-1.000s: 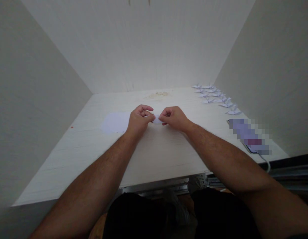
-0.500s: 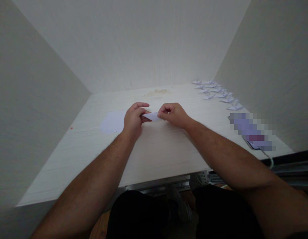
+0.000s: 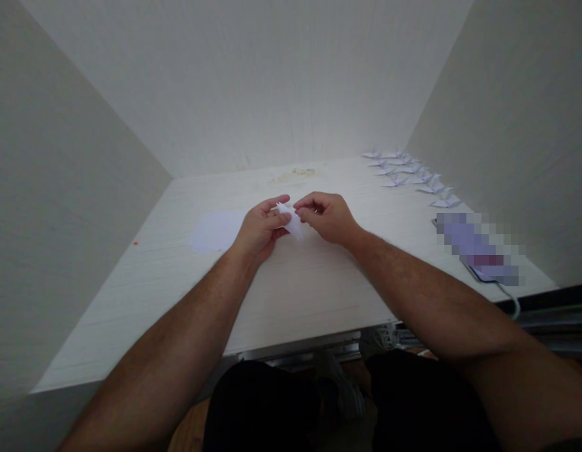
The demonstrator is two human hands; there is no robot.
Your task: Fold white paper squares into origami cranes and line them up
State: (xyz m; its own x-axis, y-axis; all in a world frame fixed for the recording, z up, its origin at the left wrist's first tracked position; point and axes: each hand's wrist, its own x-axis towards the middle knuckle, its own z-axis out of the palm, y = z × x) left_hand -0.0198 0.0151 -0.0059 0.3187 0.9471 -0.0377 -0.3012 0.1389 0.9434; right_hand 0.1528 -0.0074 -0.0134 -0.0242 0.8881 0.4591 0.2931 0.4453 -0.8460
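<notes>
A small folded piece of pale lilac paper (image 3: 293, 221) is held just above the white table (image 3: 300, 289), between both hands. My left hand (image 3: 261, 227) pinches its left side with thumb and fingers curled. From the right, my right hand (image 3: 327, 216) grips it, fingers bent around its upper edge. The paper stands tilted, one point up and one point down toward the table. Most of the folded paper is hidden by my fingers.
A flat pale sheet of paper (image 3: 214, 230) lies left of my left hand. Several small folded paper figures (image 3: 410, 177) lie in rows at the far right. A blurred flat object (image 3: 479, 249) with a white cable (image 3: 510, 301) sits near the right edge. Plain walls enclose the table on three sides.
The folded paper has turned from lying flat between my hands to standing tilted. My left hand has rolled so its fingers face up, and both hands have drawn closer together.
</notes>
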